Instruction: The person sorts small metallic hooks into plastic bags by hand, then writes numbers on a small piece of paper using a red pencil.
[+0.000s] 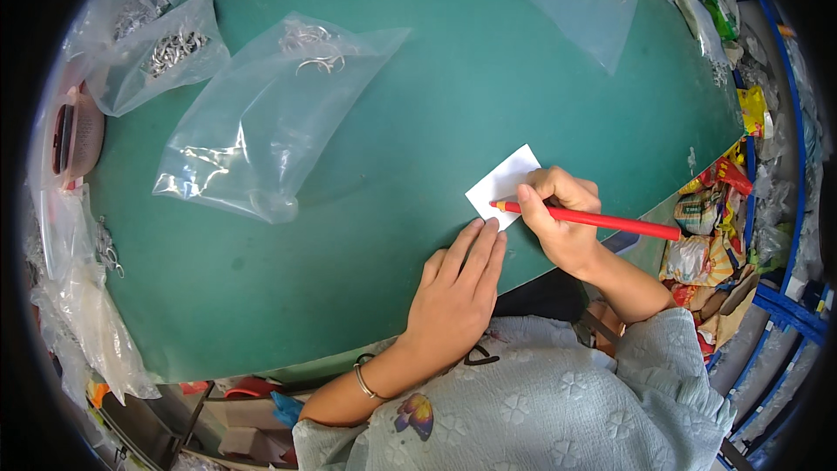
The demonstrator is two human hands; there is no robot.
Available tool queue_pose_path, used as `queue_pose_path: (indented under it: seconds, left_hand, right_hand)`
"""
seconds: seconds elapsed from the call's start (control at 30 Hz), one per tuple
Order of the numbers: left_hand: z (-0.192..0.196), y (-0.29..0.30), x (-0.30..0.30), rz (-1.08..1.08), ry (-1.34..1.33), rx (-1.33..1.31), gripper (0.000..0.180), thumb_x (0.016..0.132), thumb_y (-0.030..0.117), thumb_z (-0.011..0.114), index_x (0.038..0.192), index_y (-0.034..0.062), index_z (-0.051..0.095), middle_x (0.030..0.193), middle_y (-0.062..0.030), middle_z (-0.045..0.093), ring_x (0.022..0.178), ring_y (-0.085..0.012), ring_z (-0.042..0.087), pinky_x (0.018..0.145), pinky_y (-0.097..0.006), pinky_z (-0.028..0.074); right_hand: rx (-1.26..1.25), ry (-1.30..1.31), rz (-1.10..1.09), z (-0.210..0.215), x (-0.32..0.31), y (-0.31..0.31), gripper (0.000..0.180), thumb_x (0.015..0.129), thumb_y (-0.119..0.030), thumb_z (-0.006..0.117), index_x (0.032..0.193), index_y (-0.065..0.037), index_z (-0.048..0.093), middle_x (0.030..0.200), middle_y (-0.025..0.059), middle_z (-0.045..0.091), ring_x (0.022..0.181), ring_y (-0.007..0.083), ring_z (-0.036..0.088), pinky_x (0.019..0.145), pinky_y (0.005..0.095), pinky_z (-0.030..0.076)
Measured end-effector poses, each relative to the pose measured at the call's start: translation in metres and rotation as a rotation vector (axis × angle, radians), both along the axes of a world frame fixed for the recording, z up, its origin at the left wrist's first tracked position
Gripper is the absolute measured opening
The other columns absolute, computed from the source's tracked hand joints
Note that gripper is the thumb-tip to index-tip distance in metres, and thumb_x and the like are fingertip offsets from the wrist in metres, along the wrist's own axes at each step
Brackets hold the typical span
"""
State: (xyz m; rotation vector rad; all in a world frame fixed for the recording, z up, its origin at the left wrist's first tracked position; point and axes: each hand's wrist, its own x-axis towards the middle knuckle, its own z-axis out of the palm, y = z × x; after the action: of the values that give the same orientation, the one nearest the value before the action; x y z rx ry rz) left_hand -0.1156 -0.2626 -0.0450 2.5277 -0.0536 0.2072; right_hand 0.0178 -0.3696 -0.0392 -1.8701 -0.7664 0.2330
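A small white paper slip [503,181] lies on the green table [418,105]. My right hand [562,218] grips a red pen [602,221], its tip resting on the slip's lower right part. My left hand [458,288] lies flat on the table, palm down, with its fingertips pressing the slip's near corner. A thin bracelet circles my left wrist.
Clear plastic bags [270,122] with metal rings lie at the left and back, a flat empty-looking one [580,0] at the back right. A pink object [74,135] sits at the left edge. Snack packets [706,227] and a blue rack [785,296] crowd the right side.
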Motion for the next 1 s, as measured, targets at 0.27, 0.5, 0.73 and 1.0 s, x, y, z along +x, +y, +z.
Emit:
queue_pose_path:
  seconds: [0.27, 0.5, 0.73, 1.0]
  left_hand:
    - [-0.002, 0.0004, -0.0004, 0.006, -0.015, 0.04, 0.039, 0.076, 0.011, 0.051, 0.113, -0.0023, 0.052, 0.121, -0.0099, 0.048, 0.113, -0.0229, 0.044, 0.082, -0.032, 0.038]
    - [-0.0028, 0.0006, 0.0, 0.003, -0.019, 0.039, 0.038, 0.076, 0.011, 0.051, 0.112, -0.0023, 0.053, 0.12, -0.0095, 0.049, 0.112, -0.0233, 0.044, 0.08, -0.031, 0.039]
    - [-0.0036, 0.0002, -0.0009, 0.0, -0.018, 0.028, 0.04, 0.075, 0.01, 0.051, 0.113, -0.0028, 0.053, 0.119, -0.0103, 0.049, 0.112, -0.024, 0.044, 0.079, -0.032, 0.039]
    - [-0.0025, 0.0001, -0.0006, 0.01, -0.015, 0.019, 0.04, 0.074, 0.009, 0.054, 0.112, -0.001, 0.054, 0.118, -0.0089, 0.05, 0.11, -0.0237, 0.046, 0.079, -0.033, 0.038]
  right_hand:
    - [-0.001, -0.007, 0.055, -0.0011, 0.0004, -0.0004, 0.023, 0.078, -0.001, 0.061, 0.06, -0.001, 0.046, 0.051, 0.004, 0.05, 0.043, 0.0072, 0.042, 0.039, 0.0225, 0.032]
    - [0.028, -0.059, -0.087, -0.0034, -0.0019, 0.0013, 0.023, 0.077, 0.001, 0.06, 0.06, -0.002, 0.045, 0.052, 0.0043, 0.05, 0.043, 0.0083, 0.043, 0.04, 0.0226, 0.033]
    - [-0.005, 0.008, 0.066, 0.0003, -0.0006, -0.0042, 0.024, 0.076, 0.002, 0.061, 0.06, -0.002, 0.044, 0.052, 0.0053, 0.05, 0.042, 0.0098, 0.043, 0.04, 0.0236, 0.034]
    - [-0.029, -0.146, -0.091, -0.0027, -0.003, -0.0039, 0.023, 0.076, 0.001, 0.061, 0.061, -0.003, 0.043, 0.053, 0.0062, 0.049, 0.041, 0.0125, 0.042, 0.039, 0.0257, 0.034]
